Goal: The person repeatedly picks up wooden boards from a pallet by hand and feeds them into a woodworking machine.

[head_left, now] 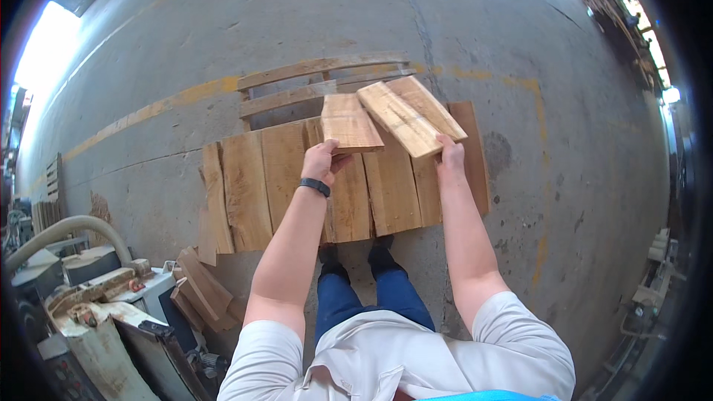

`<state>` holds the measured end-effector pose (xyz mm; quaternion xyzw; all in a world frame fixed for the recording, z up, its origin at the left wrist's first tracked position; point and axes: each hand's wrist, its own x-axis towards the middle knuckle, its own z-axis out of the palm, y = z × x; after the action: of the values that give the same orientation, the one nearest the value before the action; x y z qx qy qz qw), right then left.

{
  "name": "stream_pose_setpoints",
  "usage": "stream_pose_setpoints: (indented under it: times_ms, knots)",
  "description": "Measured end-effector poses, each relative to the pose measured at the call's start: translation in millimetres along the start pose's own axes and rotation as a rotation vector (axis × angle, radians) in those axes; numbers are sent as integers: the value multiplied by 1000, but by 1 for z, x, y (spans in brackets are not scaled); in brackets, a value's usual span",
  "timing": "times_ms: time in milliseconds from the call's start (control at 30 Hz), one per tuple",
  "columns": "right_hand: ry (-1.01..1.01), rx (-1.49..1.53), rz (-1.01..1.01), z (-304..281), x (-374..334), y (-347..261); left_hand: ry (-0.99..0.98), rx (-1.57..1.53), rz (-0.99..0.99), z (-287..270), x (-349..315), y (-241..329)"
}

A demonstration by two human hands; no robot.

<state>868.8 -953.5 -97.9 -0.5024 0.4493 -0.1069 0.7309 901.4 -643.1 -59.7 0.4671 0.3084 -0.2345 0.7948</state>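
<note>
My left hand (324, 159) is closed on the near end of a short wooden board (347, 120), thumb on top. My right hand (449, 154) grips the near corner of a pale wooden board (399, 119), which slants away to the left. A browner board (429, 106) lies close along its right side; whether my right hand holds that one too, I cannot tell. Both hands are above a row of wide wooden planks (241, 186) laid side by side in front of my feet.
A slatted wooden pallet (286, 95) shows beyond the planks. Wood offcuts (206, 289) lean at the lower left beside a machine (111, 327) with a thick hose (82, 226). Yellow lines (174, 102) mark the grey concrete floor (312, 11).
</note>
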Motion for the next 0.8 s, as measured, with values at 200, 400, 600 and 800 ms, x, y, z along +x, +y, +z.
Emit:
stream_pose_setpoints:
  times_ms: [200,400,600,800]
  knots:
    - [-63,59,-23,-68,-26,43,73,-76,-84,-21,-20,-30]
    - [-156,142,-53,-101,-129,57,-24,53,-33,-83,-79,-54]
    - [-108,207,58,-191,-252,82,-107,105,-86,-152,-185,-64]
    - [12,54,81,-232,-317,131,-80,15,-277,-210,-246,-88]
